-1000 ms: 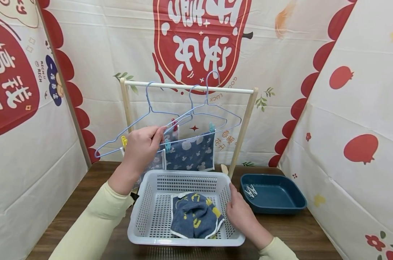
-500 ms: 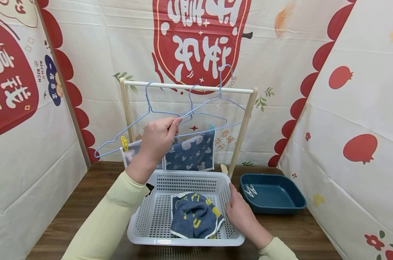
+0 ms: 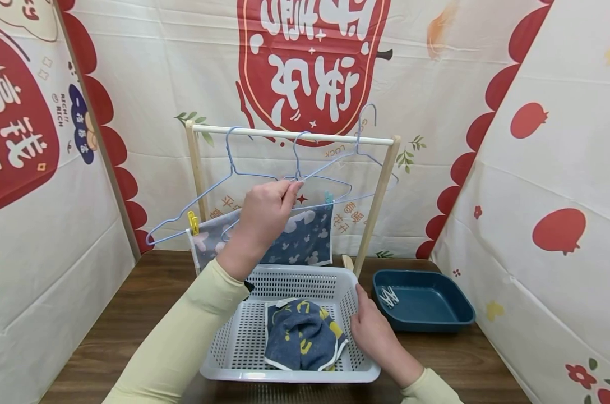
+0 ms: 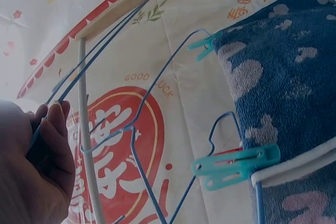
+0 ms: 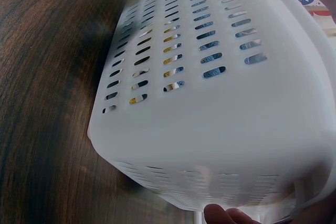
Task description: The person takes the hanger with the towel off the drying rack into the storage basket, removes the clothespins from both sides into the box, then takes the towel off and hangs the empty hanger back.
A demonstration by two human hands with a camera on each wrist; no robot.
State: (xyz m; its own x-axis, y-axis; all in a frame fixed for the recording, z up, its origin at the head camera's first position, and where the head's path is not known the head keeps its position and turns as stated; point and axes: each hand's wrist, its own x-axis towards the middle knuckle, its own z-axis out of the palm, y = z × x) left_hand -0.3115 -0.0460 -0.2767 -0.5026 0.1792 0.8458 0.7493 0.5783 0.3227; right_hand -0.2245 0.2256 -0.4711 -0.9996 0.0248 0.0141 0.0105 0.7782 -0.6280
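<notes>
On the far left, one backdrop panel (image 3: 32,269) of creased white fabric bears Chinese characters and the legible words "RICH!! RICH". One rack (image 3: 264,133) stands on the wood-grained bench (image 3: 103,314): two pale wooden posts, one round white rail. From the rail hang two blue wire hangers, the left hanger (image 3: 232,166) and the middle hanger (image 3: 297,163). One yellow clip (image 3: 193,223) fastens a pale grey patterned cloth (image 3: 209,238) at the left.

My left grip (image 3: 267,210), thumb and fingers together, is clamped on the wire shoulder of a third hanger (image 3: 330,163), which tilts slightly up to the right, its hook showing higher than the rail. Behind it hangs one dark blue terry cloth (image 3: 305,241); my left wrist view shows two teal clips (image 4: 236,163) there, and "GOOD LUCK" printed on the backdrop.

In front sits one white perforated plastic basket (image 3: 290,375) holding a crumpled blue-and-yellow towel (image 3: 305,336), white-edged. My right grip (image 3: 380,336) is clamped on the basket's right rim.

Rightmost, one navy tray (image 3: 426,306), rounded rectangular, contains white clips (image 3: 388,297), overlapping; I cannot certify their number.
</notes>
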